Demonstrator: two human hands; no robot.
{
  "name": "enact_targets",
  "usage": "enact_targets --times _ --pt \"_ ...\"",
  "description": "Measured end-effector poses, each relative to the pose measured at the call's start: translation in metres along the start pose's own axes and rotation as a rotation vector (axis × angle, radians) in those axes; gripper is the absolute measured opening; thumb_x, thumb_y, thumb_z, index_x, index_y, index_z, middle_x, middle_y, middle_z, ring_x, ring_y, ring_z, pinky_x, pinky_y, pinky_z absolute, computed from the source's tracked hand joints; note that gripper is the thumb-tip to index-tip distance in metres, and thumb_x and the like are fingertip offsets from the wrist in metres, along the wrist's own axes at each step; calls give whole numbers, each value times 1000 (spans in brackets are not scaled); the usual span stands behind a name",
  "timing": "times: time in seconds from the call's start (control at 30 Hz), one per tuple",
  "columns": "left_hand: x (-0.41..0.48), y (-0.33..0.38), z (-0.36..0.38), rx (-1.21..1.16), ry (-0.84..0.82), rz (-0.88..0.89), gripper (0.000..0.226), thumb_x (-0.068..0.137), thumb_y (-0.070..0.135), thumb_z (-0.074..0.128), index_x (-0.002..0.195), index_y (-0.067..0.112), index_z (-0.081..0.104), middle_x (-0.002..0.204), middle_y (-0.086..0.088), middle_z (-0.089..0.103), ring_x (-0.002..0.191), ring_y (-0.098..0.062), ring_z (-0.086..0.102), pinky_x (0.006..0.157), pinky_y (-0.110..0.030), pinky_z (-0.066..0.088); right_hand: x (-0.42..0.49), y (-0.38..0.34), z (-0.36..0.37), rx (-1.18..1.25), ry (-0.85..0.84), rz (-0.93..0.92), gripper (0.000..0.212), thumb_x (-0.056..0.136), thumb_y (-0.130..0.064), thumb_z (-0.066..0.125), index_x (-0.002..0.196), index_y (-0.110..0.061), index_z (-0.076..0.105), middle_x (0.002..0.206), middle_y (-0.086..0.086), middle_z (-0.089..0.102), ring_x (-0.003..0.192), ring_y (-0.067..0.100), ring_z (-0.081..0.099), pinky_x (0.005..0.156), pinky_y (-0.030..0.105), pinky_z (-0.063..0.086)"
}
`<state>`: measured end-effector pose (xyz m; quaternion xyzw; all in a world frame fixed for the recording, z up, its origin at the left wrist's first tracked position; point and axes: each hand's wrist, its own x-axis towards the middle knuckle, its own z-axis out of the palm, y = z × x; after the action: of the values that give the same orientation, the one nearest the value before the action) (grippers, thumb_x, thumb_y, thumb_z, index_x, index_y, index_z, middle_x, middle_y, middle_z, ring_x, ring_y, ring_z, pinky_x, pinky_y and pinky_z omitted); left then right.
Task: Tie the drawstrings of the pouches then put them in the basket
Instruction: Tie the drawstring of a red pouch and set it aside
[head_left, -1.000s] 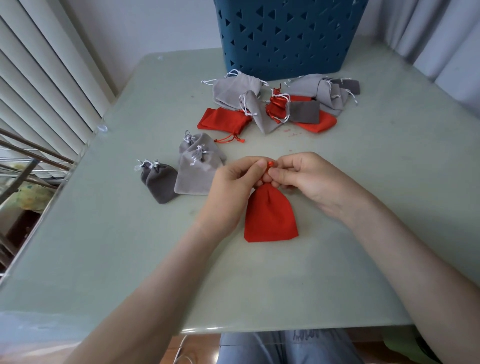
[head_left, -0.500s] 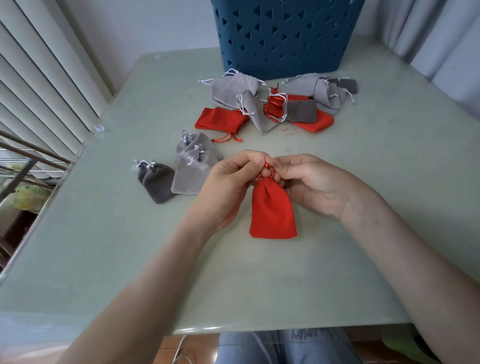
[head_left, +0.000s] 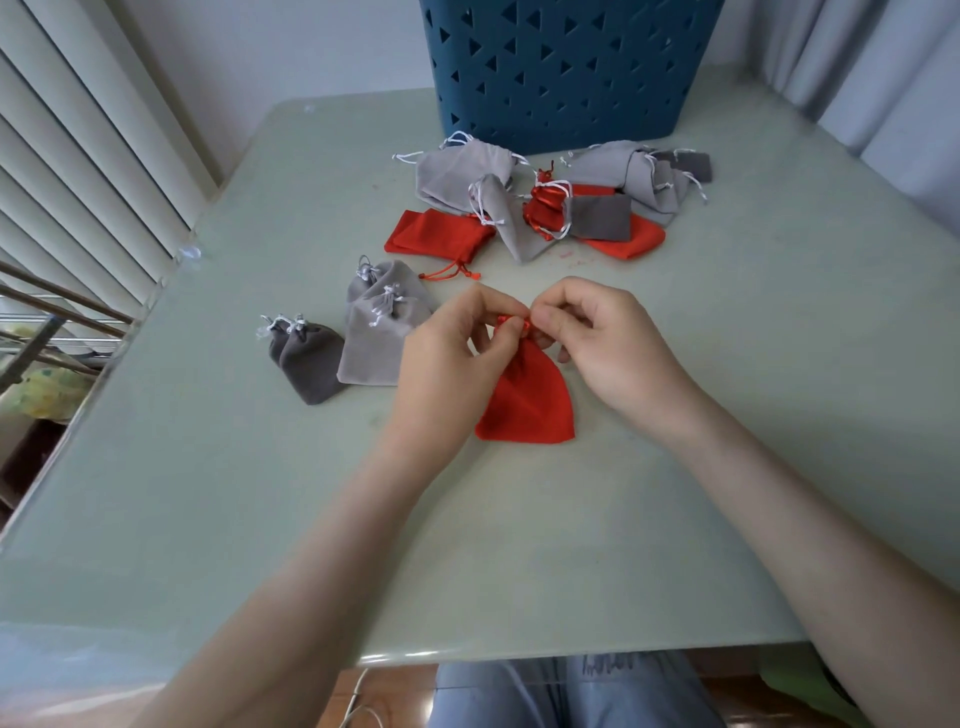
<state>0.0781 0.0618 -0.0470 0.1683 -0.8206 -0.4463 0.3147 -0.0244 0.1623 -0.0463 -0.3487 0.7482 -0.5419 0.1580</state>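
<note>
A red pouch (head_left: 527, 402) lies flat on the table in front of me, its gathered neck pointing away. My left hand (head_left: 447, 358) and my right hand (head_left: 605, 340) both pinch its red drawstring (head_left: 514, 323) at the neck. To the left lie tied pouches: a dark grey pouch (head_left: 306, 358) and two light grey pouches (head_left: 379, 332). Farther back sits a loose pile of grey and red pouches (head_left: 550, 202) with strings hanging out. The blue basket (head_left: 561, 67) with triangular holes stands at the far edge, behind the pile.
The pale green table (head_left: 260, 493) ends close to my body and drops off at the left, where window blinds (head_left: 78, 156) and a rack stand. Curtains (head_left: 883, 78) hang at the back right.
My fingers have shifted on the drawstring at the pouch's neck, and the pouch's bottom has spread a little wider. The other pouches lie as before.
</note>
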Motion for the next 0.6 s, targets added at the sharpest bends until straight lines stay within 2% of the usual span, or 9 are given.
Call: enact_targets --times 0.07,0.17,0.27,0.4,0.5,0.6 --pt "1 -2 1 85 47 44 9 85 9 61 84 17 67 76 12 65 66 -2 48 67 -17 39 0 -1 2 -47 22 -16 18 92 -12 56 77 -22 60 66 -11 61 64 -2 56 65 18 42" --pt "2 -10 5 283 101 162 9 79 13 61 82 17 68 67 7 59 67 -5 44 69 -25 35 -2 -1 4 -113 21 -29 15 93 -13 56 79 -19 59 65 -11 58 62 -3 53 63 13 40" --pt "5 -15 7 355 117 213 9 75 11 62 80 15 68 62 9 50 66 -8 43 65 -23 26 -4 -1 5 -141 31 -48 15 92 -13 57 78 -18 58 65 -11 58 64 2 52 65 15 40" --pt "6 -21 8 465 119 331 4 76 7 64 79 9 64 61 -2 59 61 -16 48 63 -29 31 -5 -3 4 -160 13 -77 11 90 -13 61 79 -14 62 67 -10 62 67 5 58 68 21 45" --pt "6 -24 5 537 123 407 9 80 10 55 77 5 63 58 -7 57 61 -20 48 61 -35 32 -4 -2 4 -95 -33 -62 11 91 -13 59 82 -12 65 72 -7 65 72 9 62 71 26 48" --pt "7 -24 1 525 126 444 14 82 11 48 78 4 59 63 -8 56 65 -20 44 62 -35 33 -3 -4 4 90 -74 -22 18 96 -6 48 90 -15 62 74 -1 66 71 8 62 65 22 46"
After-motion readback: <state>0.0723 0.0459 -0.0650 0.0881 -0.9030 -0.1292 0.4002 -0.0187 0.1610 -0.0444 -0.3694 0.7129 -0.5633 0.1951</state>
